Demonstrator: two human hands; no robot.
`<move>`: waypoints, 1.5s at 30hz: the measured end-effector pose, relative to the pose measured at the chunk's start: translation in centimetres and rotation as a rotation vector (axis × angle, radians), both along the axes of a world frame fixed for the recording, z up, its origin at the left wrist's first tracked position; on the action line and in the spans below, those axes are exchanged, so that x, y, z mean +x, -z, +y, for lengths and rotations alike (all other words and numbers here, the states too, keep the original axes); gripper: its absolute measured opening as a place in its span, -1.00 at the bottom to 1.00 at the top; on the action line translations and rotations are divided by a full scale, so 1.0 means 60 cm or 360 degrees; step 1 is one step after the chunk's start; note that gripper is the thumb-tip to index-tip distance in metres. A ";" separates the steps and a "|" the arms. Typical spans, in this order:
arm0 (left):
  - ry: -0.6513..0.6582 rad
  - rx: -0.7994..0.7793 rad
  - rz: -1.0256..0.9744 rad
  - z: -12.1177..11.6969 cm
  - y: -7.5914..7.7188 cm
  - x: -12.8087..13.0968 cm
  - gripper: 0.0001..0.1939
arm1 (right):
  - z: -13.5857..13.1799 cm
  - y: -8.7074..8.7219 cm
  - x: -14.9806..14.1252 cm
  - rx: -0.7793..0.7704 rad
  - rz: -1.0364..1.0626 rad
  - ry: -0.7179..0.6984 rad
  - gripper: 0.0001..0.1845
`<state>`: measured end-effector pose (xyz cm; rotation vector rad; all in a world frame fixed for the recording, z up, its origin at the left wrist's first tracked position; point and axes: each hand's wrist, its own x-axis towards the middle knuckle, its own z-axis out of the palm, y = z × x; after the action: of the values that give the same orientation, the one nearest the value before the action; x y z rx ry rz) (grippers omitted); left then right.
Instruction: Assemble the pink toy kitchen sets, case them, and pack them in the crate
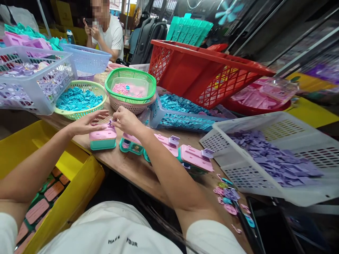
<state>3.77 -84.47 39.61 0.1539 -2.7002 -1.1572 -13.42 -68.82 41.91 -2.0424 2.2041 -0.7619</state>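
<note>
A small toy case (103, 141) with a pink top and teal base stands on the wooden table in front of me. Over its top, my left hand (86, 123) is held with fingers stretched out and apart; whether the thumb touches the case is hard to see. The fingertips of my right hand (125, 120) pinch a small purple plastic piece (110, 122) at the case's upper edge. To the right, partly behind my right forearm, is a row of similar pink and teal cases (196, 157), some with light purple pieces on top.
Baskets of turquoise parts (81, 100) and pink beads (121, 89) stand behind my hands. A red crate (190, 74) rests over a blue one (182, 120). At right lies a white basket (238, 169) of purple parts; at lower left, a yellow box (84, 173). A person (113, 38) sits opposite.
</note>
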 end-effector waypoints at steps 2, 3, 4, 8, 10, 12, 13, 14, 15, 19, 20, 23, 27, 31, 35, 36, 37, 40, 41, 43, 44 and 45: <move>-0.0090 -0.0127 0.0095 0.009 -0.001 0.002 -0.17 | -0.006 -0.008 0.005 0.0062 0.0080 -0.0023 -0.91; -0.0093 -0.0276 0.0127 0.015 -0.003 0.005 -0.14 | -0.008 -0.011 0.007 0.0079 0.0093 -0.0028 -0.90; -0.0068 -0.0443 0.0133 0.023 -0.005 0.009 -0.12 | -0.009 -0.014 0.008 0.0083 0.0087 -0.0028 -0.91; 0.0153 -0.0805 -0.0007 0.033 -0.008 0.019 -0.27 | -0.008 -0.017 0.007 0.0035 -0.0128 0.0019 -0.91; 0.0243 -0.0747 -0.0046 0.020 -0.005 0.018 -0.36 | -0.007 -0.014 0.004 0.0004 -0.0283 0.0074 -0.85; 0.0268 -0.0642 -0.0045 0.001 -0.001 0.015 -0.34 | -0.003 -0.009 0.001 -0.0028 -0.0400 0.0125 -0.80; 0.0260 -0.0594 -0.0047 -0.007 0.002 0.013 -0.32 | 0.000 -0.008 0.000 -0.0038 -0.0439 0.0127 -0.80; 0.0245 -0.0558 -0.0044 -0.014 0.004 0.012 -0.30 | 0.004 -0.007 -0.002 -0.0039 -0.0465 0.0111 -0.81; 0.0233 -0.0530 -0.0035 -0.018 0.007 0.012 -0.28 | 0.009 -0.008 -0.003 -0.0033 -0.0481 0.0078 -0.82; 0.0223 -0.0467 0.0025 -0.017 0.012 0.015 -0.26 | 0.047 -0.025 0.002 -0.0002 -0.0465 -0.0049 -0.91; 0.0209 -0.0458 0.0035 -0.015 0.014 0.017 -0.25 | 0.062 -0.031 0.008 0.0017 -0.0437 -0.0075 -0.92; 0.0035 -0.0405 0.0118 -0.008 0.031 0.027 -0.07 | 0.120 -0.037 0.034 0.0308 -0.0266 -0.0177 -0.93; -0.0363 -0.0032 0.0184 0.001 0.073 0.043 0.22 | 0.198 0.005 0.068 0.1053 0.0214 -0.0044 -0.89; -0.0669 0.0177 0.0138 0.017 0.094 0.053 0.22 | 0.248 0.049 0.083 0.1030 0.0553 0.0297 -0.73; -0.0892 0.0145 0.0161 0.066 0.100 0.055 0.04 | 0.259 0.054 0.115 0.0755 0.0478 0.0585 -0.68; -0.1014 0.0105 0.0152 0.084 0.104 0.057 0.01 | 0.253 0.053 0.129 0.0656 0.0370 0.0613 -0.71; -0.1130 0.0060 0.0156 0.102 0.110 0.060 0.01 | 0.242 0.054 0.144 0.0537 0.0242 0.0626 -0.70; -0.1139 -0.0125 0.0229 0.147 0.132 0.080 0.03 | 0.192 0.059 0.183 0.0158 -0.0111 0.0588 -0.35; -0.1014 -0.0203 0.0265 0.153 0.137 0.088 0.00 | 0.175 0.060 0.191 0.0075 -0.0185 0.0589 -0.24; -0.0733 -0.0325 0.0329 0.147 0.139 0.102 -0.05 | 0.148 0.056 0.197 0.0026 -0.0264 0.0621 -0.15; -0.0608 -0.0326 0.0345 0.135 0.135 0.105 -0.04 | 0.139 0.051 0.196 0.0046 -0.0286 0.0637 -0.17; -0.0500 -0.0286 0.0346 0.117 0.129 0.104 0.01 | 0.133 0.044 0.194 0.0078 -0.0300 0.0645 -0.20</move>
<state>10.02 -77.44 31.84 0.3845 -2.4603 -0.7884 -1.79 -60.82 39.28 -1.4464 2.5206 -0.8752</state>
